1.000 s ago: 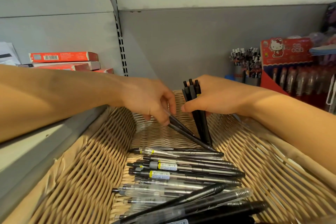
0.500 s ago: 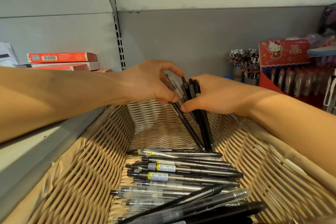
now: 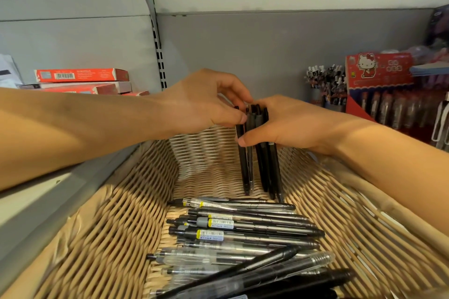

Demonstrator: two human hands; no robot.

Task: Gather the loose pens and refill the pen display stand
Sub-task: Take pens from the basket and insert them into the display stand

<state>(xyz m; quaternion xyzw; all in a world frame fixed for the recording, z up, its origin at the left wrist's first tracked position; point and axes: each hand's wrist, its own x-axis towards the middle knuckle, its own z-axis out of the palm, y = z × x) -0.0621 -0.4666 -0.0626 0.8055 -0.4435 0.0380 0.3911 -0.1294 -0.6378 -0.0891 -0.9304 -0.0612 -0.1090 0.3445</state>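
Note:
A bundle of black pens (image 3: 261,165) stands upright at the far end of a woven wicker basket (image 3: 116,230), tips on the basket floor. My right hand (image 3: 289,124) is wrapped around the bundle's upper part from the right. My left hand (image 3: 206,102) pinches the tops of the leftmost pens against the bundle. Several loose pens (image 3: 243,233), black and clear with barcode stickers, lie crosswise on the basket floor nearer to me.
Red boxes (image 3: 80,75) are stacked on the shelf at left. A cup of pens (image 3: 325,85) and a red cartoon-cat display box (image 3: 381,80) with packaged pens stand at right. A grey shelf panel rises behind the basket.
My left hand lifted two pens from the basket floor, swung them upright and pressed them against the bundle in my right hand. The bundle now stands more vertical.

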